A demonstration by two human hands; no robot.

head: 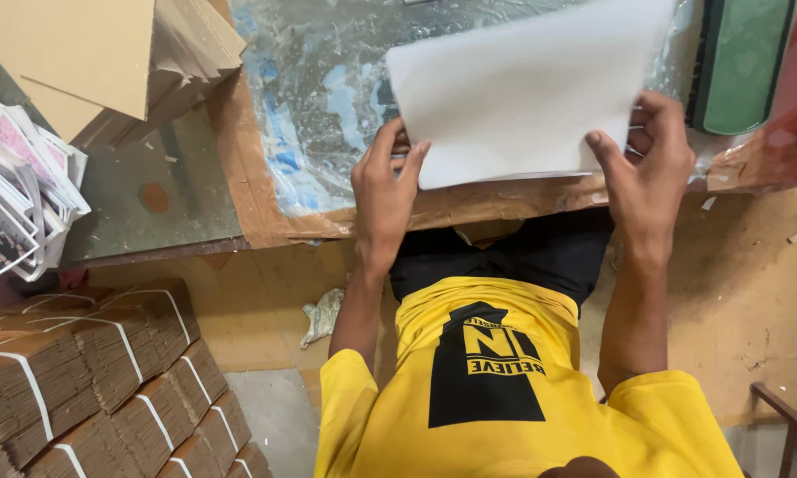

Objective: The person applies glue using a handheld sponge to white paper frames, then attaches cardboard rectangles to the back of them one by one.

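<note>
Both my hands hold a stack of white paper sheets [522,84] over the near edge of a worktable. My left hand [385,190] grips the stack's lower left corner, fingers on top. My right hand [651,164] pinches the lower right edge, thumb on the top sheet. The sheets hover just above a plastic-covered work surface [319,97] smeared with blue and white.
Tan cardboard sheets [97,53] lie stacked at the back left. Printed booklets [18,177] fan out on the left. Bundles of tied corrugated board [88,372] stand on the floor at lower left. A green block [744,62] lies at the right. A crumpled rag [321,314] lies on the floor.
</note>
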